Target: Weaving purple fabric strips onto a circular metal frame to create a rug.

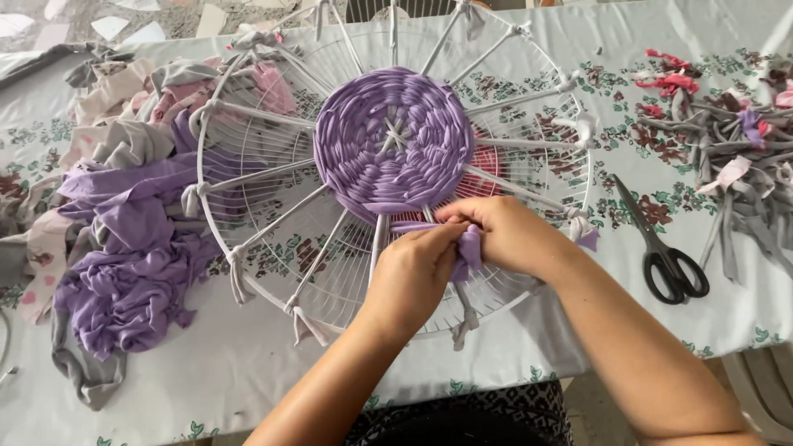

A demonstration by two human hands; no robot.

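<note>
Fingers of both hands, left (pixel 413 268) and right (pixel 504 235), pinch a purple strip (pixel 469 248) below the woven disc (pixel 394 140) at frame centre; scissors (pixel 665 248) lie right.

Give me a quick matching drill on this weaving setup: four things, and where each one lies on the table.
Things:
1. scissors
2. purple woven disc
3. heap of purple fabric
4. grey and pink strips

Places:
A. centre of the white wire frame
B. far right of the table
C. left of the frame
D. right of the frame, near the right hand

Pairs: 1-D, 2-A, 3-C, 4-B
</note>
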